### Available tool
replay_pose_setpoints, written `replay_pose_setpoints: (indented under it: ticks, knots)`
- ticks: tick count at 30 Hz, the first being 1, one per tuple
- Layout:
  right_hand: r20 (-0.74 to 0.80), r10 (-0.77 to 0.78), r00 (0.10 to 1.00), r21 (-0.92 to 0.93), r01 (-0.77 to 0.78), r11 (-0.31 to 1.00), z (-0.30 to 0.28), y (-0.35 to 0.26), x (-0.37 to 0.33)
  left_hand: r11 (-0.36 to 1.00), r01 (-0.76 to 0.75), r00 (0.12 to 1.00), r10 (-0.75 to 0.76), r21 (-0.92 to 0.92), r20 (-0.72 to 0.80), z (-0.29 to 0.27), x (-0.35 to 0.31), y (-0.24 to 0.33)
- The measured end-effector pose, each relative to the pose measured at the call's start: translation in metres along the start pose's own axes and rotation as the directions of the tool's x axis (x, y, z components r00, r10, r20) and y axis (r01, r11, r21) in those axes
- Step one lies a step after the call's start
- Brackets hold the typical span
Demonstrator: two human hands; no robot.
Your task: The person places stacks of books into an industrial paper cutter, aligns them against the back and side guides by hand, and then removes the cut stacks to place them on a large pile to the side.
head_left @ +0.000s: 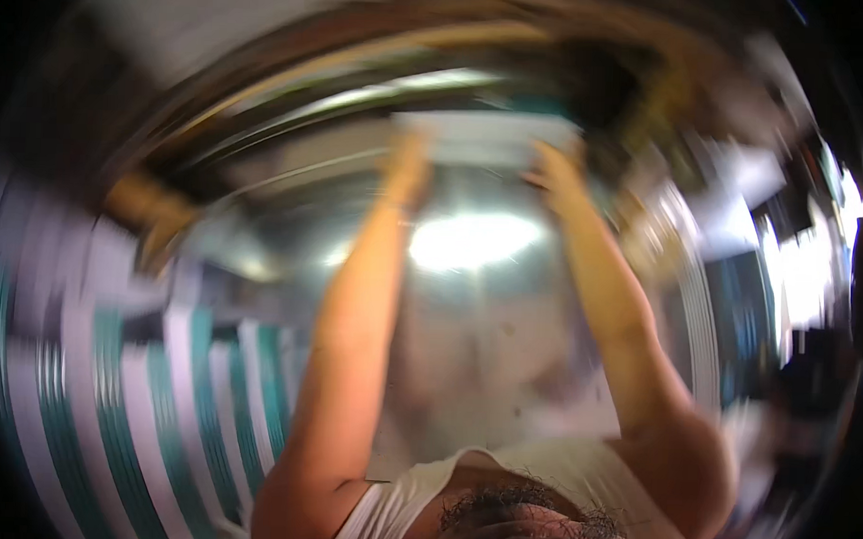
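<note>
Both my arms reach forward over a shiny metal tabletop [478, 309]. At its far side lies a white, flat, block-like piece [484, 138], perhaps a stack of sheets; the blur hides its exact kind. My left hand [411, 164] is closed at its left end, the fingers smeared by motion. At the right end my right hand [559, 169] grips it, with the thumb side toward me. A thin teal strip [523, 108] shows along the far edge of the white piece.
Several tall stacks in white and teal bands [151, 402] stand at the left. Beyond the tabletop runs a blurred yellowish bar [382, 49]. A brownish-yellow machine-like part [153, 212] is at the left edge of the tabletop. White ridged layers [700, 326] rise on the right.
</note>
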State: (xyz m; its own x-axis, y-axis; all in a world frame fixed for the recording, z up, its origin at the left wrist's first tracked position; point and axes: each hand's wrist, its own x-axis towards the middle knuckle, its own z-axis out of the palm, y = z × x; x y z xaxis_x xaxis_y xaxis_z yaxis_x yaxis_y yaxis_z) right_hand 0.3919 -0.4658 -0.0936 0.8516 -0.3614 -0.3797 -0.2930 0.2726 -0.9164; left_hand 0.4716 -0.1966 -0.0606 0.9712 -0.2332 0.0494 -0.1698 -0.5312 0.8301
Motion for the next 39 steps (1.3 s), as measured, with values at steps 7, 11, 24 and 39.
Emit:
replay_pose_setpoints:
  ticks: [7, 11, 24, 39]
  knots:
    - [0.152, -0.218, 0.964, 0.094, 0.205, 0.974, 0.039, 0.029, -0.156, 0.858, 0.094, 0.977, -0.177, -0.504, -0.118, -0.033, 0.018, -0.044]
    - [0.054, -0.294, 0.954, -0.026, 0.296, 0.955, 0.023, 0.072, -0.201, 0.852, -0.041, 0.989, -0.038, -0.523, -0.14, -0.017, -0.091, -0.037]
    - [0.394, 0.027, 0.919, 0.198, -0.113, 0.974, -0.058, 0.071, -0.281, 0.842, 0.148, 0.974, -0.216, -0.52, -0.073, -0.059, -0.349, -0.051]
    - [0.74, -0.378, 0.557, -0.651, 0.733, -0.195, 0.025, -0.009, -0.333, 0.994, -0.054, 0.983, 0.037, 0.091, 0.18, 0.043, -0.455, 0.052]
